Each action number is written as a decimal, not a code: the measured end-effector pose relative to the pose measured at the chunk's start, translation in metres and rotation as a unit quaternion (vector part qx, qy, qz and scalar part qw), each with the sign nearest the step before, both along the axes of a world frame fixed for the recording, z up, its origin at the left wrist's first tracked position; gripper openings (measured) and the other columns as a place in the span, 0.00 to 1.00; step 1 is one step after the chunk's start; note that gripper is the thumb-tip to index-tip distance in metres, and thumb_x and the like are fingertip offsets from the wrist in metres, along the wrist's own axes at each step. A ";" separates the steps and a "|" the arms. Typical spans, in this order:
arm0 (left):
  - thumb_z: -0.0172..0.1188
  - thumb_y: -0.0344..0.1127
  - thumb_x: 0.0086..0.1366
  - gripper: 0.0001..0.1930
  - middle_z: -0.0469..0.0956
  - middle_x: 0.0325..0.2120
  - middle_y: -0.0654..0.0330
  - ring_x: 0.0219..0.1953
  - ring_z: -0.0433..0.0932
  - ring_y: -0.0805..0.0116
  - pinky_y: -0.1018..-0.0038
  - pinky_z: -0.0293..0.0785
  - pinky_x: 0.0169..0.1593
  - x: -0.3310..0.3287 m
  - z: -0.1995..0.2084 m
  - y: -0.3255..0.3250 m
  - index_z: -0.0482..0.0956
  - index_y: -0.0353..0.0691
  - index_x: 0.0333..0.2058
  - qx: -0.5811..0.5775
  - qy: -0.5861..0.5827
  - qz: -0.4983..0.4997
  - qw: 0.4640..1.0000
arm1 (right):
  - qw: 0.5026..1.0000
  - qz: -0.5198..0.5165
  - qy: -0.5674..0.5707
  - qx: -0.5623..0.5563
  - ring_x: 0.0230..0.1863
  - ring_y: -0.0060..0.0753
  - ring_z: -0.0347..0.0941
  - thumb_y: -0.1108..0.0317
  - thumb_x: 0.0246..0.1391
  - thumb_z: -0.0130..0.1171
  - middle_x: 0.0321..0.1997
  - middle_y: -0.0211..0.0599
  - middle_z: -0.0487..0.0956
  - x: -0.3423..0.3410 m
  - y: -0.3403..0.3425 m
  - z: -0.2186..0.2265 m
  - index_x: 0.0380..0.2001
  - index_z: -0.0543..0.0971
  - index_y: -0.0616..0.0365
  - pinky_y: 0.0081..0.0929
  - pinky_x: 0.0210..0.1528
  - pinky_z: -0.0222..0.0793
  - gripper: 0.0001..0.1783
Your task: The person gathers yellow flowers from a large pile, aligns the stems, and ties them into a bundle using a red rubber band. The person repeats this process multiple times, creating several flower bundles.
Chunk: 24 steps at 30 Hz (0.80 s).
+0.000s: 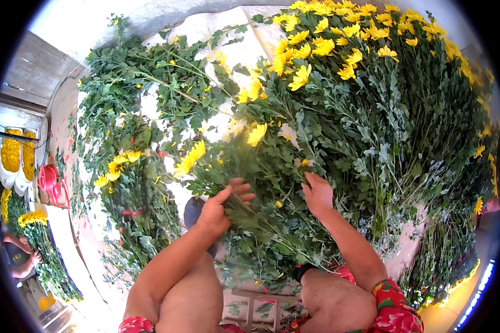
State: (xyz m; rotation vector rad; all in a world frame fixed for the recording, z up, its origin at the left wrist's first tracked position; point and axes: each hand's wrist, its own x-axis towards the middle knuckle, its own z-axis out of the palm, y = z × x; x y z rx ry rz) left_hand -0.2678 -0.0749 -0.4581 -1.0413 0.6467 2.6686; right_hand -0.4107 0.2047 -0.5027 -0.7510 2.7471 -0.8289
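Observation:
A small bunch of yellow chrysanthemums (190, 160) slants across in front of me, its blooms at upper left and its leafy stems (264, 226) running down to the right. My left hand (218, 213) is closed round these stems, thumb on the near side and fingertips showing beyond. Farther right, my right hand (319, 194) reaches into the green foliage with bent fingers pressed together, close to a small yellow bud (305, 162). Whatever it grips, if anything, is hidden among the leaves. A single yellow bloom (256, 135) lies just beyond both hands.
At right lies a large heap of long-stemmed yellow chrysanthemums (366, 105). Loose green cuttings (116, 83) cover the left side of a white sheet (197, 28). A tied bunch (130, 191) lies at left, near a red ribbon roll (50, 183). At far left, another person's hands (33, 258) touch flowers.

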 end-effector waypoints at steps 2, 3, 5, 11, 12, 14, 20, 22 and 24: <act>0.47 0.43 0.77 0.22 0.73 0.60 0.54 0.60 0.74 0.51 0.58 0.73 0.59 -0.001 -0.001 0.005 0.66 0.41 0.64 0.005 0.017 -0.003 1.000 | 0.993 -0.040 -0.009 -0.106 0.34 0.45 0.76 0.75 0.56 0.64 0.38 0.47 0.80 0.013 -0.002 0.003 0.52 0.78 0.69 0.36 0.40 0.74 0.20; 0.47 0.42 0.77 0.24 0.67 0.66 0.54 0.66 0.68 0.51 0.57 0.71 0.62 -0.001 0.000 0.005 0.63 0.42 0.67 0.010 0.029 -0.008 1.000 | 0.989 -0.051 -0.038 -0.136 0.33 0.40 0.75 0.76 0.56 0.64 0.38 0.46 0.80 0.022 -0.011 0.015 0.52 0.78 0.68 0.33 0.38 0.73 0.20; 0.48 0.42 0.76 0.25 0.65 0.67 0.54 0.68 0.66 0.51 0.56 0.70 0.62 -0.001 0.002 0.008 0.62 0.42 0.68 0.015 0.053 0.000 0.998 | 0.974 -0.072 -0.109 -0.186 0.32 0.26 0.69 0.80 0.56 0.63 0.35 0.42 0.77 0.040 -0.031 0.052 0.53 0.78 0.68 0.24 0.35 0.68 0.20; 0.52 0.42 0.74 0.28 0.66 0.66 0.54 0.64 0.70 0.54 0.52 0.66 0.67 -0.014 0.007 0.019 0.61 0.40 0.68 0.026 0.075 0.009 0.997 | 0.955 -0.015 -0.153 -0.253 0.30 0.35 0.68 0.84 0.53 0.60 0.32 0.42 0.72 0.063 -0.045 0.073 0.54 0.79 0.63 0.25 0.35 0.67 0.23; 0.52 0.42 0.74 0.27 0.68 0.65 0.53 0.63 0.70 0.53 0.52 0.67 0.67 -0.013 0.005 0.019 0.62 0.40 0.68 0.038 0.045 0.000 0.998 | 0.952 -0.009 -0.157 -0.262 0.30 0.36 0.69 0.84 0.53 0.60 0.32 0.42 0.73 0.064 -0.048 0.074 0.54 0.79 0.63 0.25 0.35 0.67 0.23; 0.52 0.42 0.74 0.26 0.71 0.62 0.53 0.62 0.71 0.53 0.51 0.68 0.66 -0.016 0.006 0.016 0.63 0.40 0.67 0.062 -0.015 -0.022 0.998 | 0.946 0.000 -0.165 -0.278 0.31 0.37 0.69 0.84 0.54 0.59 0.33 0.42 0.73 0.065 -0.054 0.077 0.54 0.79 0.63 0.25 0.36 0.68 0.23; 0.51 0.41 0.75 0.20 0.77 0.53 0.54 0.58 0.76 0.55 0.52 0.75 0.60 -0.024 0.025 0.014 0.70 0.40 0.61 0.087 -0.006 -0.038 0.995 | 0.965 0.092 -0.139 -0.202 0.42 0.46 0.75 0.75 0.53 0.63 0.42 0.45 0.78 0.060 -0.060 0.083 0.51 0.80 0.59 0.34 0.45 0.72 0.20; 0.50 0.40 0.75 0.18 0.78 0.48 0.58 0.57 0.77 0.56 0.51 0.75 0.60 -0.024 0.018 0.012 0.71 0.40 0.59 0.051 -0.031 -0.018 0.998 | 0.976 0.133 -0.010 -0.172 0.48 0.52 0.75 0.72 0.52 0.65 0.46 0.47 0.79 0.035 -0.060 0.083 0.51 0.80 0.58 0.42 0.50 0.72 0.21; 0.50 0.40 0.76 0.18 0.78 0.46 0.59 0.57 0.77 0.56 0.51 0.75 0.60 -0.023 0.017 0.007 0.71 0.40 0.59 0.038 -0.057 0.005 0.998 | 0.990 0.011 0.060 -0.130 0.54 0.57 0.70 0.67 0.53 0.66 0.54 0.51 0.76 0.005 -0.058 0.069 0.56 0.75 0.62 0.47 0.58 0.66 0.26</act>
